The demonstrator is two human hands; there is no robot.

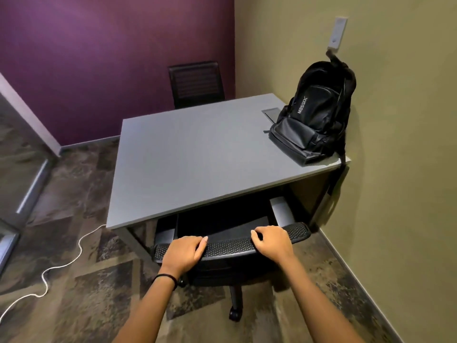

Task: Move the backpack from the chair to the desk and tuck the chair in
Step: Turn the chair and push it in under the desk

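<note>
A black backpack (315, 115) stands upright on the grey desk (193, 154), at its right side against the olive wall. A black mesh-backed office chair (230, 245) sits at the desk's near edge, its seat under the desktop. My left hand (184, 253) grips the left part of the backrest's top rim. My right hand (270, 242) grips the same rim further right. The chair's seat is mostly hidden beneath the desk.
A second black chair (196, 82) stands behind the desk by the purple wall. A white cable (61, 263) snakes over the patterned carpet at the left. A glass partition (14, 169) is at far left; the olive wall (408, 169) runs close on the right.
</note>
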